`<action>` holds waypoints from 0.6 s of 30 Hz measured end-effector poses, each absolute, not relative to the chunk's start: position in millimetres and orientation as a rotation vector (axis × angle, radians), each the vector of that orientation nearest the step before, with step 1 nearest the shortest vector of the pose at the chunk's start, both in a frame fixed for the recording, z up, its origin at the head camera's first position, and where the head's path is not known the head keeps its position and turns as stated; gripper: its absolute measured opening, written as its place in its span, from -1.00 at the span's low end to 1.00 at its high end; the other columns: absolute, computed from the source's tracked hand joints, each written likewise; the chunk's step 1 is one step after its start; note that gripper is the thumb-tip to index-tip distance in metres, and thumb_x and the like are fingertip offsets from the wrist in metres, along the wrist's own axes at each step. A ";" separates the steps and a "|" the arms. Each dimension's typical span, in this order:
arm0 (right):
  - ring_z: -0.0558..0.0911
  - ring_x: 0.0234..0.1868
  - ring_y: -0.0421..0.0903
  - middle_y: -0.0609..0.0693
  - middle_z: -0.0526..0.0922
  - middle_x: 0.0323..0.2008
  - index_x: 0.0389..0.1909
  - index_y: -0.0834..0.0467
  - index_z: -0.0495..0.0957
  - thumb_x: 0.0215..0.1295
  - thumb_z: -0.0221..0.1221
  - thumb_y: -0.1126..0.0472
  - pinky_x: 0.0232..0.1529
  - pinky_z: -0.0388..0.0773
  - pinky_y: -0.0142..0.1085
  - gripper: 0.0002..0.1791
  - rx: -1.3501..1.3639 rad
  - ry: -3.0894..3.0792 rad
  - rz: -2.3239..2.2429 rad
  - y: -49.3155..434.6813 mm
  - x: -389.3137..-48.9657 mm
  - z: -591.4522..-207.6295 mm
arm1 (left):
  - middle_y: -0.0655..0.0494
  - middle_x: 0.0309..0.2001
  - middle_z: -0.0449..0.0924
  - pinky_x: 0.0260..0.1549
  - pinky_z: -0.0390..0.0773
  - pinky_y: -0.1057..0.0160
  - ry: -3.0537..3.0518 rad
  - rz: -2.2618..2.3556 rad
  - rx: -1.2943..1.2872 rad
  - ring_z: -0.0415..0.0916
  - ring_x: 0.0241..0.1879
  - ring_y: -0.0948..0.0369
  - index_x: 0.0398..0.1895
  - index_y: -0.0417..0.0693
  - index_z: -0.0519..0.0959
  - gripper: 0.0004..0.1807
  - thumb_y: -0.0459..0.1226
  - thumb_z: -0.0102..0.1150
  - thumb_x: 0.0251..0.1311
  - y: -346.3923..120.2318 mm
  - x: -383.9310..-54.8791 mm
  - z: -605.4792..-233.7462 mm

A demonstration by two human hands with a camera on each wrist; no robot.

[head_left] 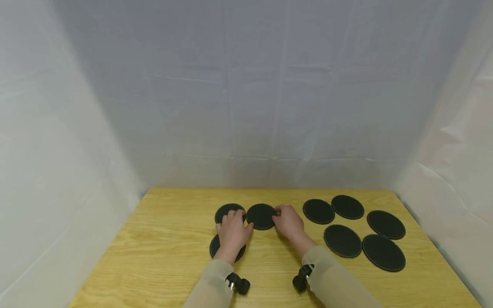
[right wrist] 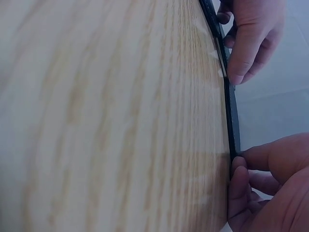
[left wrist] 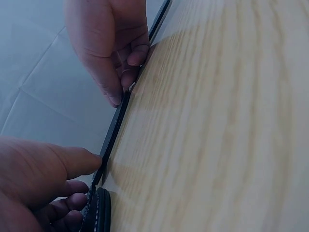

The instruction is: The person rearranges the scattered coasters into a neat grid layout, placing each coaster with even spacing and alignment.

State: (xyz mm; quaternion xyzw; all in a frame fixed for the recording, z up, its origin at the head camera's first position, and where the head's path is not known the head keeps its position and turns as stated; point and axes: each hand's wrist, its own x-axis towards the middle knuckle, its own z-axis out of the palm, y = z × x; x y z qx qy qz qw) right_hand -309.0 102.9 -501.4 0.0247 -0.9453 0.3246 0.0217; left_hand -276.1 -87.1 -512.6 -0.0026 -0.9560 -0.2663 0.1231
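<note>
Near the middle of the table a black round coaster (head_left: 261, 216) with a stitched rim lies between both hands. My right hand (head_left: 289, 221) pinches its right edge between thumb and curled fingers; the right wrist view shows the fingertips (right wrist: 239, 163) at that rim. My left hand (head_left: 233, 231) touches the coaster's left edge with its thumb, while its other fingers reach over the back left coaster (head_left: 223, 211). Beneath the left hand and wrist lies another black coaster (head_left: 215, 247), partly hidden.
Several black coasters lie on the right side of the wooden table (head_left: 161, 256), among them a near one (head_left: 384, 252) and a back one (head_left: 347, 207). White sheeting (head_left: 254, 107) hangs behind the table and along both sides.
</note>
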 end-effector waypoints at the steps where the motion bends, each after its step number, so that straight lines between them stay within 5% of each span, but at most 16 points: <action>1: 0.74 0.10 0.14 0.15 0.75 0.09 0.32 0.26 0.70 0.57 0.33 0.23 0.07 0.68 0.11 -0.61 0.075 -2.931 1.004 102.7 -309.0 -501.4 | -0.16 0.21 0.63 -0.03 0.40 -0.22 -2.790 -0.776 -0.007 0.53 0.13 -0.14 0.24 -0.10 0.71 -0.52 -0.11 0.57 0.37 -87.1 -275.8 -512.6; 12: 0.70 0.20 0.22 0.26 0.74 0.12 0.35 0.40 0.61 0.60 0.30 0.23 0.26 0.60 0.15 -0.55 0.167 -2.888 1.145 111.8 -310.5 -497.1 | -0.17 0.17 0.66 -0.04 0.43 -0.20 -2.775 -0.741 -0.011 0.58 0.09 -0.15 0.22 -0.11 0.74 -0.54 -0.06 0.54 0.39 -88.7 -277.0 -508.2; 18: 0.74 0.14 0.21 0.22 0.75 0.12 0.40 0.32 0.61 0.58 0.34 0.16 0.17 0.64 0.16 -0.49 0.171 -2.870 1.098 126.9 -296.5 -492.0 | -0.20 0.18 0.69 0.05 0.48 -0.30 -2.753 -0.765 -0.040 0.60 0.14 -0.20 0.26 -0.15 0.73 -0.50 -0.06 0.53 0.40 -79.8 -273.6 -500.3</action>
